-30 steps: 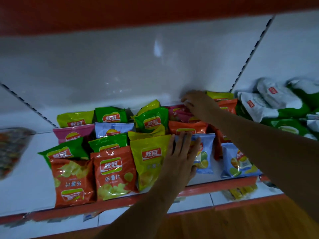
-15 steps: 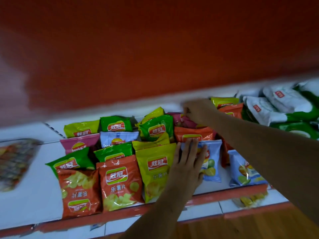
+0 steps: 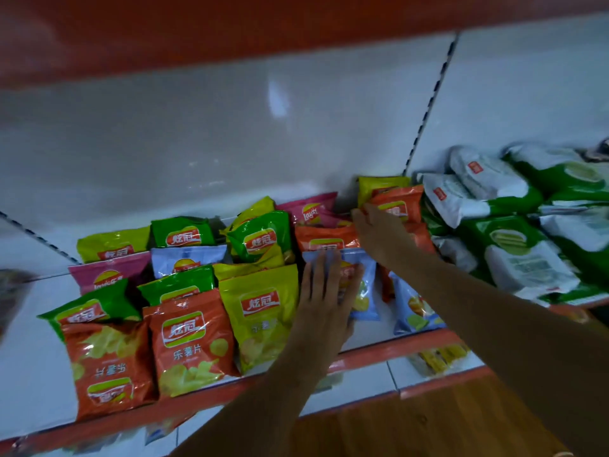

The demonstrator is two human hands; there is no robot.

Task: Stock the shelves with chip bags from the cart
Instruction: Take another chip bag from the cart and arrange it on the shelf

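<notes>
Many small chip bags in orange, yellow, green, pink and light blue lie packed on a white shelf [image 3: 29, 367] with a red front edge. My left hand [image 3: 326, 298] lies flat with straight fingers on a light blue bag [image 3: 364, 291] near the shelf front. My right hand [image 3: 375, 230] reaches further back and touches an orange bag [image 3: 398, 202] that leans against a yellow bag [image 3: 379, 184] at the back wall. Its fingertips are hidden behind the hand. A second light blue bag [image 3: 412, 311] lies under my right forearm.
White and green packs [image 3: 514, 255] are piled on the shelf to the right. A red shelf [image 3: 230, 24] hangs overhead. Bare white shelf shows at the far left. A lower shelf with yellow packets [image 3: 441, 356] sits below, above a wooden floor.
My right hand has shifted from the pink bag at the back to the orange bag on the right. My left hand stays flat on the light blue bag. The camera has tilted.
</notes>
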